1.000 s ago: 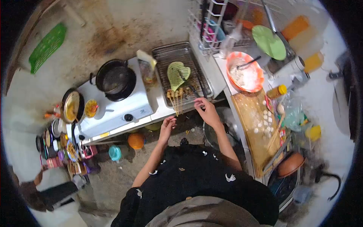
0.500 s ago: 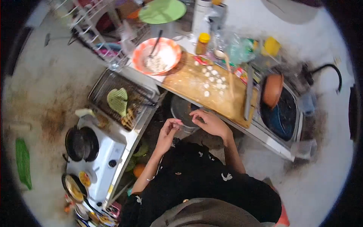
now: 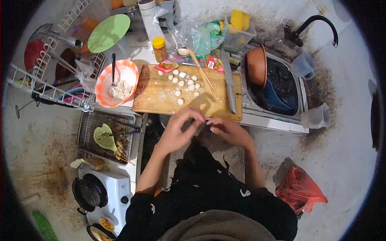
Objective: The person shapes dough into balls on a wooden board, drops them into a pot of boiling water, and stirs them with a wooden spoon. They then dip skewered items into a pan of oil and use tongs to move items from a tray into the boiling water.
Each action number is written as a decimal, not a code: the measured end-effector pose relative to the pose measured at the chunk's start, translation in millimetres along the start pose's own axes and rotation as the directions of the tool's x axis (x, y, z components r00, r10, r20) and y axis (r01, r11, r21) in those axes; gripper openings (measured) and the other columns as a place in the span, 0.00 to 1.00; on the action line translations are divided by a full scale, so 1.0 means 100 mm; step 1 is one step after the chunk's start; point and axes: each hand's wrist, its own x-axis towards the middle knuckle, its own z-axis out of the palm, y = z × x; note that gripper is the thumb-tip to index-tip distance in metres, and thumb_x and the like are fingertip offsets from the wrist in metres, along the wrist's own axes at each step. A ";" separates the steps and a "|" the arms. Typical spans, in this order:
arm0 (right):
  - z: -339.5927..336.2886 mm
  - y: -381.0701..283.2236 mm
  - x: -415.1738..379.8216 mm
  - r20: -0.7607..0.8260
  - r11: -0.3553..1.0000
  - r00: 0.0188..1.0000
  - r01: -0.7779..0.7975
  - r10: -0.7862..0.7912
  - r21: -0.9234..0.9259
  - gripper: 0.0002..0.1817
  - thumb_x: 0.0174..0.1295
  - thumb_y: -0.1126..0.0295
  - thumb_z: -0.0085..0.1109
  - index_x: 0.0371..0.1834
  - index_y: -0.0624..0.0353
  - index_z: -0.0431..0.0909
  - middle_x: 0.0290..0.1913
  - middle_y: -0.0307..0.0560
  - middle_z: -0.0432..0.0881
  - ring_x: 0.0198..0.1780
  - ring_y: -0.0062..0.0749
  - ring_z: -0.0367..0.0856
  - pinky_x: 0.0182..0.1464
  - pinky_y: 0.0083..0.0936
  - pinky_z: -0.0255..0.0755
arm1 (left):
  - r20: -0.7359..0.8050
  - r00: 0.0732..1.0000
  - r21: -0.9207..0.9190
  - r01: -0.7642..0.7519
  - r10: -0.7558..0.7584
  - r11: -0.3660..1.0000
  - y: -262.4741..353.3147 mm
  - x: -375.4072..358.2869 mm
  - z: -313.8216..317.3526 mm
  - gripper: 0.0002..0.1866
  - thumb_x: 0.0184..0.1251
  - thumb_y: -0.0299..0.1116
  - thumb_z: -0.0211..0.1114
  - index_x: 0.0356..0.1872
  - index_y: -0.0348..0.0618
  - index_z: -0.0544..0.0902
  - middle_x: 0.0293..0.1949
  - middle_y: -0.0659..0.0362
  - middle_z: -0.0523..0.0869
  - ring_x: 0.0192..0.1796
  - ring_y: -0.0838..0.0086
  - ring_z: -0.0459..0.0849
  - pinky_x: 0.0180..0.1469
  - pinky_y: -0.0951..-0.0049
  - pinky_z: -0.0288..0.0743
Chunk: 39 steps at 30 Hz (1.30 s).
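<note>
My left hand (image 3: 179,130) is bent over the front edge of the wooden cutting board (image 3: 157,102), thumb and fingertips drawn together. Facing it, my right hand (image 3: 229,131) has its fingers curled in, the tips almost meeting the left ones. Whatever sits between the fingertips is too small to make out. Small white dough balls (image 3: 181,83) lie scattered on the floured board. Beside them are a bundle of thin bamboo skewers (image 3: 207,82) and a large knife (image 3: 230,86). An orange-and-white bowl (image 3: 101,86) holds dough or flour and a black-handled spoon (image 3: 113,66).
At right, a brown bowl (image 3: 256,66) leans in the sink (image 3: 295,112) under a black faucet (image 3: 321,18). On the left are a rack tray (image 3: 86,138) with a green strainer (image 3: 103,137), and a stove (image 3: 120,182) with a pan (image 3: 89,193). A red bag (image 3: 299,190) lies lower right.
The view has swung, so the counter appears more level and closer. Both hands have moved up to the board's front edge, with their fingertips closer together.
</note>
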 end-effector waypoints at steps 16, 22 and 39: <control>-0.52 0.37 3.79 -0.068 0.679 0.993 0.015 -0.095 -0.734 0.12 0.47 0.73 0.51 0.33 0.70 0.77 0.35 0.66 0.78 0.40 0.52 0.80 0.42 0.39 0.74 | -0.320 0.947 0.442 0.151 -0.002 0.884 -1.39 1.37 -0.50 0.21 0.56 0.19 0.50 0.53 0.35 0.63 0.48 0.46 0.71 0.53 0.61 0.73 0.55 0.71 0.64; -0.51 0.47 4.03 0.022 0.744 1.000 0.004 0.015 -0.669 0.12 0.46 0.72 0.51 0.29 0.71 0.79 0.30 0.67 0.79 0.36 0.52 0.81 0.40 0.39 0.75 | -0.448 0.850 0.074 0.346 -0.278 0.935 -1.08 1.38 -0.89 0.16 0.57 0.21 0.49 0.49 0.32 0.68 0.46 0.52 0.75 0.55 0.70 0.71 0.59 0.71 0.61; -0.88 0.30 3.25 -0.196 0.977 0.959 0.187 -0.205 -0.107 0.15 0.52 0.66 0.58 0.40 0.63 0.77 0.44 0.56 0.75 0.45 0.47 0.77 0.47 0.33 0.71 | -0.757 0.642 0.484 0.423 0.123 0.766 -1.64 1.54 -1.24 0.23 0.54 0.29 0.64 0.48 0.30 0.66 0.41 0.49 0.72 0.41 0.67 0.76 0.44 0.71 0.70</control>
